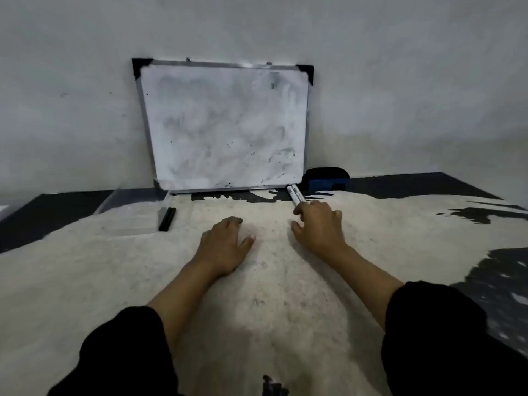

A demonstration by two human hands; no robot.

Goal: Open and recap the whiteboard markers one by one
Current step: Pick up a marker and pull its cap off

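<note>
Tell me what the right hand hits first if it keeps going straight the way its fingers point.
The two white markers: the right hand already has its fingertips at their near ends. Beyond them stands the whiteboard, with the eraser just to its right.

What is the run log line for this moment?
right hand: touching two white markers | left hand: flat on table | caps: unclear
</note>
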